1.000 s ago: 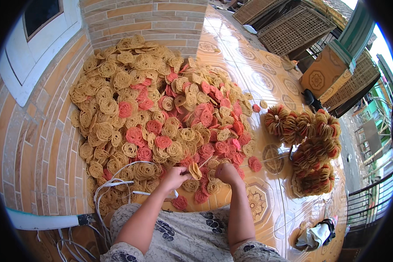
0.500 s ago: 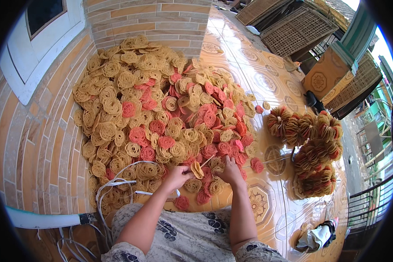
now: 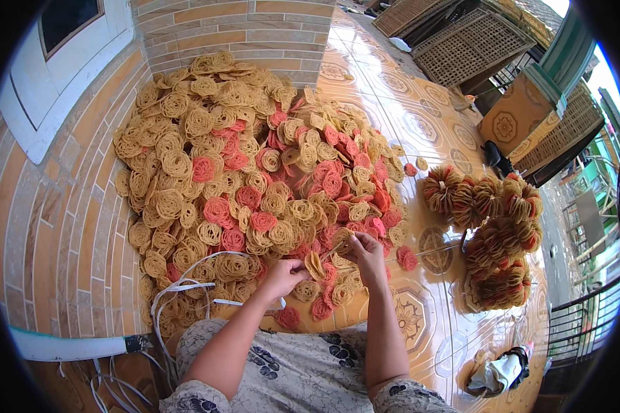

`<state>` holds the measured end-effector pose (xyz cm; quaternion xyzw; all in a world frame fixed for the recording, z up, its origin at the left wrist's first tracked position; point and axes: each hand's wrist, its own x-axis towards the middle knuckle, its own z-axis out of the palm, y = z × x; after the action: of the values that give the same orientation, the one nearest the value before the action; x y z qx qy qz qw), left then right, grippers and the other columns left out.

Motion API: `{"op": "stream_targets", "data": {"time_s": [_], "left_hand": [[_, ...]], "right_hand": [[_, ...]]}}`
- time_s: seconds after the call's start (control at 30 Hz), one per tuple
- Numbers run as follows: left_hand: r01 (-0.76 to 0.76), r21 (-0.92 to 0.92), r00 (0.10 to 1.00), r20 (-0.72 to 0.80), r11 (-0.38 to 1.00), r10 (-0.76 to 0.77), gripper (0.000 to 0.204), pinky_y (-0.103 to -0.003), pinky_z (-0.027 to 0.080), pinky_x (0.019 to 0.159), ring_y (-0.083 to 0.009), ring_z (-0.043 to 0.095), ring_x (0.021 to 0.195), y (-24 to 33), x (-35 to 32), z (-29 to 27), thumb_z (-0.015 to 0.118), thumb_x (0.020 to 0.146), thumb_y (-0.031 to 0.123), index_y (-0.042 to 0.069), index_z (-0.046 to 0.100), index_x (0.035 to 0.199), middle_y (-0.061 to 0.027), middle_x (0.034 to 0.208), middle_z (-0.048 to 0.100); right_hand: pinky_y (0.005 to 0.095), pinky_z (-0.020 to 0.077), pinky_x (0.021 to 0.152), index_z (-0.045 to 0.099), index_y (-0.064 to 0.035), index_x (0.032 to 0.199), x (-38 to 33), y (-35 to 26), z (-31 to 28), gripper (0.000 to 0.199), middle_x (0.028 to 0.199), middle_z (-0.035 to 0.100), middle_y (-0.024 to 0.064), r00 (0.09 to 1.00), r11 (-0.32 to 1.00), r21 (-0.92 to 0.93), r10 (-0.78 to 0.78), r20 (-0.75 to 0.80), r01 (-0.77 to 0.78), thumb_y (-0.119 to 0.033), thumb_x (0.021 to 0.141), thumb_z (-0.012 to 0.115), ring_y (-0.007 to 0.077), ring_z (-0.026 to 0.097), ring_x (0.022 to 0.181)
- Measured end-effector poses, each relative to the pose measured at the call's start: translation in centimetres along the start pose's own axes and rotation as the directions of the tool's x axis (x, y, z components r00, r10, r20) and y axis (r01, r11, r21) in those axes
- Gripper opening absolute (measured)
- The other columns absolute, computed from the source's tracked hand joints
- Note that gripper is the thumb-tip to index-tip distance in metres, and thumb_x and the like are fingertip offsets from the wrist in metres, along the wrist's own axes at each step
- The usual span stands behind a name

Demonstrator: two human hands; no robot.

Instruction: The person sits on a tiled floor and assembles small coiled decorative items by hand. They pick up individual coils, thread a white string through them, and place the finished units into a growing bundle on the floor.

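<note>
Head view — your left hand (image 3: 282,275) is closed on a small stack of yellow woven discs (image 3: 315,265) at the near edge of the big disc pile (image 3: 255,186); your right hand (image 3: 366,249), lifted slightly from half a second ago, now pinches one disc (image 3: 342,239) off that edge. Item added to the stack — white strapping (image 3: 186,289) lies left of the pile, tied bundles (image 3: 492,234) right.

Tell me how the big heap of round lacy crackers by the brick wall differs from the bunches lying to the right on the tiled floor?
The heap is loose, its discs lying flat and scattered every way; the bunches are packed tight, their discs standing on edge in clusters. The heap is far larger and spreads against the brick wall; the bunches sit apart on the tiled floor. Both mix tan and pink-red discs.
</note>
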<state>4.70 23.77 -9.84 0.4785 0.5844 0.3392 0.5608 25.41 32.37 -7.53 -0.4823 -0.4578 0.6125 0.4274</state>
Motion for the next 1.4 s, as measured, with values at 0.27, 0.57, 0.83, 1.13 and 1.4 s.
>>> {"op": "stream_targets", "data": {"time_s": [0.27, 0.57, 0.83, 1.13, 1.4], "left_hand": [[-0.016, -0.068, 0.999, -0.051, 0.998, 0.013, 0.03, -0.028, 0.046, 0.085, -0.009, 0.059, 0.091, 1.0, -0.7, -0.2, 0.067, 0.091, 0.017, -0.001, 0.066, 0.115, -0.0055, 0.102, 0.071], [-0.025, 0.075, 0.999, -0.038, 0.997, 0.028, 0.028, -0.028, 0.047, 0.08, -0.008, 0.059, 0.085, -0.3, 0.0, -0.1, 0.066, 0.091, 0.016, -0.002, 0.067, 0.112, -0.0051, 0.096, 0.071], [0.048, 0.174, 0.999, -0.009, 0.984, -0.047, 0.028, -0.027, 0.047, 0.077, -0.0066, 0.057, 0.082, -1.1, 0.3, 0.0, 0.068, 0.09, 0.019, -0.002, 0.068, 0.109, -0.0035, 0.093, 0.071], [-0.002, 0.072, 1.0, -0.024, 0.997, 0.003, 0.03, -0.03, 0.049, 0.077, -0.0127, 0.063, 0.08, -1.7, 0.5, 0.2, 0.07, 0.087, 0.021, 0.002, 0.069, 0.11, -0.0087, 0.093, 0.072], [-0.035, 0.108, 0.997, -0.062, 0.994, 0.042, 0.032, -0.032, 0.049, 0.075, -0.0166, 0.065, 0.078, -1.5, 0.4, 0.3, 0.072, 0.084, 0.026, 0.005, 0.069, 0.109, -0.0147, 0.089, 0.072]], "right_hand": [[0.0364, 0.0507, 0.084, 0.062, 0.002, 0.106, -0.4, -0.9, 0.2, 0.027, 0.094, 0.066, 0.0115, 0.969, 0.988, 0.01, -0.152, 0.196, 0.153, -0.022, 0.095, 0.062, 0.0228, 0.066, 0.091], [0.0383, 0.0492, 0.079, 0.065, -0.0002, 0.099, 1.0, 2.7, -1.3, 0.031, 0.091, 0.064, 0.0156, 0.998, 0.376, -0.925, -0.056, 0.028, 0.047, -0.027, 0.083, 0.072, 0.0259, 0.062, 0.09], [0.0253, 0.0449, 0.075, 0.061, 0.003, 0.119, -0.4, -0.6, -0.8, 0.037, 0.101, 0.066, 0.0017, 0.974, 0.984, -0.055, 0.174, 0.143, -0.168, -0.027, 0.103, 0.048, 0.0078, 0.056, 0.084], [0.031, 0.0458, 0.088, 0.061, 0.0006, 0.122, -1.3, -1.9, 0.8, 0.042, 0.101, 0.067, 0.0058, 0.967, 0.926, -0.364, -0.008, 0.255, 0.103, -0.033, 0.103, 0.044, 0.0151, 0.06, 0.093], [0.0368, 0.0474, 0.087, 0.061, 0.0018, 0.109, 0.1, 0.7, -3.1, 0.041, 0.1, 0.066, 0.0203, 0.985, 0.602, -0.794, -0.075, -0.156, -0.08, -0.032, 0.087, 0.069, 0.0296, 0.063, 0.097]]}}
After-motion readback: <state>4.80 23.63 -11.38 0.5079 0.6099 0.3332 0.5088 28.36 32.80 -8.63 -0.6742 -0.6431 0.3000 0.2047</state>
